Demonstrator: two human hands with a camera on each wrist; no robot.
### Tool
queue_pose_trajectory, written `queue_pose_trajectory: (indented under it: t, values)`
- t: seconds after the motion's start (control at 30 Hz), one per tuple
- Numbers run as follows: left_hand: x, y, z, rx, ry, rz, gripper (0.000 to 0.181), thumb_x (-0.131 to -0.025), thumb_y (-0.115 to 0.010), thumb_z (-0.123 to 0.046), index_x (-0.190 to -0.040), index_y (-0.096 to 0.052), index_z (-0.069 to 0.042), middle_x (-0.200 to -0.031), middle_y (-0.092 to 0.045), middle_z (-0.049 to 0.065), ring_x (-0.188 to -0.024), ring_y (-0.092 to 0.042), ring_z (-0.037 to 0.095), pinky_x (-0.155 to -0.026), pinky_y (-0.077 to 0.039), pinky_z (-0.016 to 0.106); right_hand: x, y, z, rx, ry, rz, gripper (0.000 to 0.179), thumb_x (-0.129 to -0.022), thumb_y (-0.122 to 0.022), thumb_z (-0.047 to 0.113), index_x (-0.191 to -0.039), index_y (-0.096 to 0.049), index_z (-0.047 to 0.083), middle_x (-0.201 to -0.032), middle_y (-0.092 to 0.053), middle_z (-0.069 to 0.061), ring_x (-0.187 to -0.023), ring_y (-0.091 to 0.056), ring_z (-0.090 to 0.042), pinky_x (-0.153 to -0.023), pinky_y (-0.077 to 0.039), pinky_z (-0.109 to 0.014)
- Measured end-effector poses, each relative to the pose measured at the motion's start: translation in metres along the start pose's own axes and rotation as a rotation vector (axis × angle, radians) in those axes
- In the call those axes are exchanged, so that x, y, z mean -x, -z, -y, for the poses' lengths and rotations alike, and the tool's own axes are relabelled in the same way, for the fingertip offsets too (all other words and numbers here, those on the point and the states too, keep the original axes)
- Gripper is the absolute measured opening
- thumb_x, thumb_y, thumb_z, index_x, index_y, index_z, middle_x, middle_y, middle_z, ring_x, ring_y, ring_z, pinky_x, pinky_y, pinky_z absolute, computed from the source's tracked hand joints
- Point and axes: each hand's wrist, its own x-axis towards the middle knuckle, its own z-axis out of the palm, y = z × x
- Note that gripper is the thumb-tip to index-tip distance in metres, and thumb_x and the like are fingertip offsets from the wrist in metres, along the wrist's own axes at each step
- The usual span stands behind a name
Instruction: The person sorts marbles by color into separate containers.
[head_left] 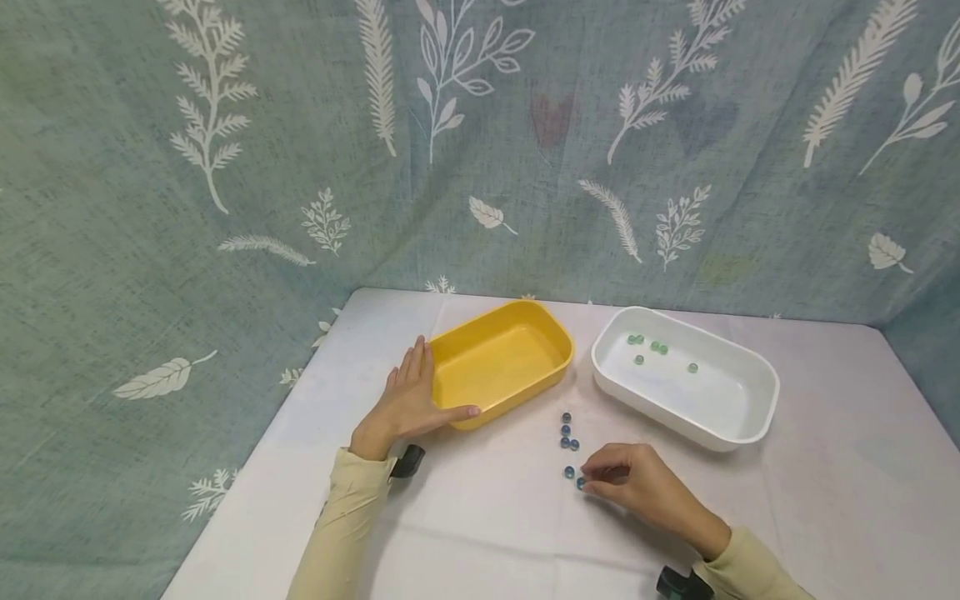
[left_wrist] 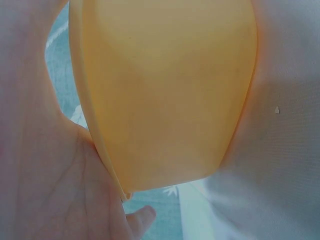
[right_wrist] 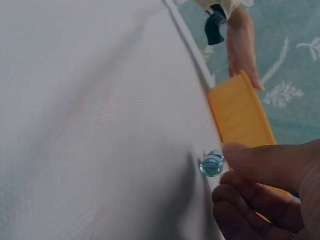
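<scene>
My left hand (head_left: 408, 402) rests with straight, spread fingers on the near left corner of a yellow tray (head_left: 504, 360), thumb along its front rim. In the left wrist view the palm lies against the rim, and the tray's outer wall (left_wrist: 165, 100) fills the middle. My right hand (head_left: 647, 490) is low over the white cloth, thumb and forefinger pinching a blue glass marble (head_left: 581, 483). Another blue marble (head_left: 569, 472) lies just beside it. Several more dark blue marbles (head_left: 566, 430) form a short line toward the yellow tray. In the right wrist view, a clear, blue-streaked marble (right_wrist: 211, 165) shows by the thumb tip.
A white tray (head_left: 693, 410) stands at the back right, holding several pale green marbles (head_left: 659, 347). The white-clothed table (head_left: 480, 525) meets a green leaf-patterned curtain (head_left: 480, 183) behind and at the left.
</scene>
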Motion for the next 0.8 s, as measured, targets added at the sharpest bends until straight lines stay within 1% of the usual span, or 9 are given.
queue_pose_trajectory:
  t: [0.13,0.4,0.6,0.73,0.8]
  values:
    - [-0.0014,-0.0008,0.0009,-0.004,0.001,-0.001,0.146,-0.072,-0.061,-0.092,-0.165,0.005,0.0,-0.175,0.014,0.016,-0.163,0.002,0.04,-0.129,-0.01,0.065,0.0002,-0.0026,-0.0009,0.043,0.039,0.006,0.016,-0.083,-0.084,0.007,-0.097,-0.08,0.009,-0.093,-0.077,0.001,-0.084,-0.066,0.002,-0.077,-0.061,-0.022]
    - [-0.001,-0.0005,0.0013,-0.008,0.003,-0.005,0.146,-0.072,-0.061,-0.091,-0.165,0.005,-0.001,-0.175,0.015,0.015,-0.163,0.002,0.04,-0.129,-0.01,0.065,-0.0022,-0.0064,0.0036,0.13,0.03,0.006,0.017,-0.081,-0.084,0.004,-0.097,-0.081,0.01,-0.097,-0.078,0.004,-0.091,-0.071,-0.006,-0.082,-0.06,-0.024]
    - [-0.0011,-0.001,0.0016,-0.005,-0.003,-0.015,0.145,-0.073,-0.062,-0.091,-0.165,0.004,0.0,-0.175,0.013,0.016,-0.163,0.0,0.041,-0.128,-0.012,0.066,-0.0031,-0.0093,0.0066,0.206,0.047,-0.008,0.015,-0.082,-0.083,0.002,-0.094,-0.083,0.011,-0.096,-0.077,0.006,-0.092,-0.07,-0.007,-0.083,-0.06,-0.027]
    - [-0.0008,-0.0008,0.0006,0.002,-0.003,-0.01,0.145,-0.072,-0.062,-0.09,-0.165,0.004,-0.001,-0.175,0.014,0.016,-0.163,0.001,0.041,-0.128,-0.012,0.067,-0.0036,-0.0104,0.0069,0.227,0.06,-0.003,0.014,-0.082,-0.083,0.001,-0.093,-0.083,0.011,-0.096,-0.076,0.006,-0.092,-0.07,-0.007,-0.084,-0.06,-0.028]
    - [-0.0007,-0.0005,0.0002,0.005,-0.003,-0.008,0.145,-0.072,-0.062,-0.09,-0.165,0.005,-0.001,-0.174,0.015,0.016,-0.163,0.001,0.041,-0.128,-0.012,0.067,-0.0036,-0.0098,0.007,0.22,0.056,0.001,0.014,-0.083,-0.082,0.002,-0.093,-0.082,0.011,-0.096,-0.077,0.006,-0.092,-0.07,-0.007,-0.084,-0.06,-0.028]
